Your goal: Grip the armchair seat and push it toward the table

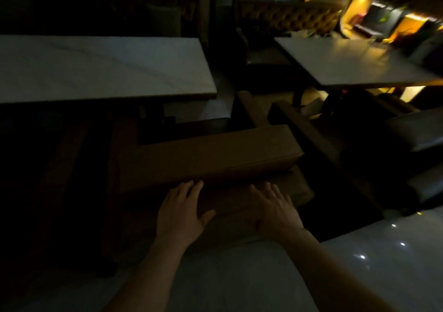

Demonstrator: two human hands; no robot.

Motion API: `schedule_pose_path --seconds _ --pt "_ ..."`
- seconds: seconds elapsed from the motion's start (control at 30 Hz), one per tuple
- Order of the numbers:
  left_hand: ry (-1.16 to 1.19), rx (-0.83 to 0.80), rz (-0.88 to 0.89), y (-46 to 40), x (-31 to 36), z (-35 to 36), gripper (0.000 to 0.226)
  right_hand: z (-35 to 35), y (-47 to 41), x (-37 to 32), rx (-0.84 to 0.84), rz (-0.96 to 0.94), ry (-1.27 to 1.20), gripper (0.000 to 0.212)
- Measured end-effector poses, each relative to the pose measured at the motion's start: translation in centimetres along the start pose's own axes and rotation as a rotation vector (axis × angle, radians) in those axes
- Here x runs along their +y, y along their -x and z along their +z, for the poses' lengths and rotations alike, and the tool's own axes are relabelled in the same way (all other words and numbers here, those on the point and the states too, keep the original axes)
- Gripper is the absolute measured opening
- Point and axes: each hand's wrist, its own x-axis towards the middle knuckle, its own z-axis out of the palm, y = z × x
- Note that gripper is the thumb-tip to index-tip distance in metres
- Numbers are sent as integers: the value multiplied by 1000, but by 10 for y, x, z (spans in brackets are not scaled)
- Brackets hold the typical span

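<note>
I see both hands flat on the brown seat cushion (230, 206): left hand (179, 212) and right hand (273, 207) have fingers straight, gripping nothing.

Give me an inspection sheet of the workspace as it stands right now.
Surface: pale glossy floor, dimly lit.
Job's things: brown padded seat; its lower cushion lies under both hands.
Clutter: pale scraps under the right table, too dark to identify.
Hands: left hand and right hand flat, fingers straight, at the cushion.
Cables: nothing seen.
Surroundings: white marble-look table left, second table right, tufted bench behind, warm lamps far right.
</note>
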Motion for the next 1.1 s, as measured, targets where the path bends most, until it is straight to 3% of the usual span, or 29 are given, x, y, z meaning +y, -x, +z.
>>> schedule_pose_path --seconds 0.2,0.43,0.77,1.1 --pt "-8 -27 102 2 101 -26 84 -47 63 68 71 66 -59 96" --pt "-38 11 193 1 252 -11 84 -81 109 211 215 128 -125 89" --pt "13 -20 275 3 473 51 85 -108 169 434 233 217 -151 89" --pt "87 -88 316 -82 624 162 88 -102 123 606 196 256 -126 92"
